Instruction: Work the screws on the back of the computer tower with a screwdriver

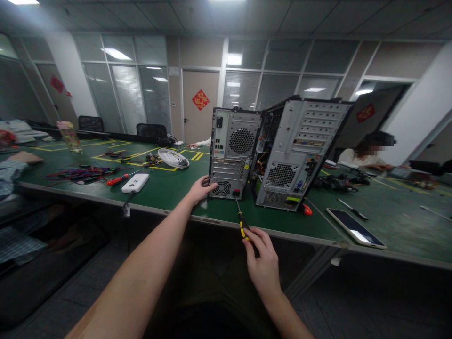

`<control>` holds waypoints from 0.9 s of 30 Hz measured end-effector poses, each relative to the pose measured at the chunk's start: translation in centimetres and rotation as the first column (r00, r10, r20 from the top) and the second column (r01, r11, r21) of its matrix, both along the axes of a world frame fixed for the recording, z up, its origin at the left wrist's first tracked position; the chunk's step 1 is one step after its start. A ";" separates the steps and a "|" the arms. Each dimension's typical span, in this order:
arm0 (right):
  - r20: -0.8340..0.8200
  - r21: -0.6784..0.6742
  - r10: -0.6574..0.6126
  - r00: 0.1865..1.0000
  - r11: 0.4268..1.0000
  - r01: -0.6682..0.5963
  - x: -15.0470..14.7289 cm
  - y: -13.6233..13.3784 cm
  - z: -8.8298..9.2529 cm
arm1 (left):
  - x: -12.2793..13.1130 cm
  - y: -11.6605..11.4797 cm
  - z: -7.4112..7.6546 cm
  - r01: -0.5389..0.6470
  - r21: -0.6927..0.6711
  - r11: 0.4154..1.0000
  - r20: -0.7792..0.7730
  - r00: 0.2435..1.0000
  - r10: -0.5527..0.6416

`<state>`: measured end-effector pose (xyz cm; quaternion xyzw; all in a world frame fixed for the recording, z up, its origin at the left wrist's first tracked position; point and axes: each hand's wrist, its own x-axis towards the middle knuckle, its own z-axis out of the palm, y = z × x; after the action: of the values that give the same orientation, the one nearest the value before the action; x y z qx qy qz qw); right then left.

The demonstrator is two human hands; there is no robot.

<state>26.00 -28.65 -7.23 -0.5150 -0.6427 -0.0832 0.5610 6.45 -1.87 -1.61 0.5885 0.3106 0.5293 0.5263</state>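
The smaller computer case [229, 165] stands upright on the green table with its rear panel facing me. My left hand [200, 189] grips its lower left edge, the thumb lying on the rear panel beside the fan grille and the other fingers partly hidden along the side. A screwdriver [241, 221] with a black and yellow handle is pinched between the thumb and fingers of my right hand [261, 256]. Its shaft points up to the bottom of the rear panel, just under a red switch [236, 192]. Whether the tip sits in a screw is too small to tell.
A larger computer case [293, 160] leans close on the right. A phone [355, 228] lies further right. Leftward are a white power bank [135, 183], a red screwdriver [117, 179], bundled cables [83, 174] and a white round tray [173, 158]. A person [367, 153] sits at the far right.
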 end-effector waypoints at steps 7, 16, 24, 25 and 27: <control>-0.004 -0.010 -0.003 1.000 1.000 0.003 -0.1 0.0 -0.2 | 0.0 0.1 -0.1 0.004 0.007 1.000 -0.006 1.000 -0.004; -0.069 0.004 0.000 0.998 1.000 0.000 0.0 0.0 0.0 | -0.1 0.1 -0.1 -0.002 0.011 1.000 -0.006 1.000 0.003; 0.007 0.001 0.005 1.000 1.000 -0.005 -0.3 0.1 -0.5 | -0.2 0.1 -0.1 0.000 0.017 1.000 -0.010 1.000 0.000; -0.001 -0.001 0.003 1.000 1.000 -0.003 -0.3 0.2 -0.5 | -0.2 0.2 -0.2 0.002 0.018 1.000 -0.009 1.000 -0.001; -0.034 -0.008 0.004 0.999 1.000 -0.005 -0.3 0.2 -0.6 | -0.1 0.3 -0.3 0.004 0.018 1.000 -0.005 1.000 -0.004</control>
<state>25.74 -28.45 -7.84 -0.5173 -0.6345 -0.0703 0.5700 6.32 -1.57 -1.91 0.5951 0.3060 0.5296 0.5213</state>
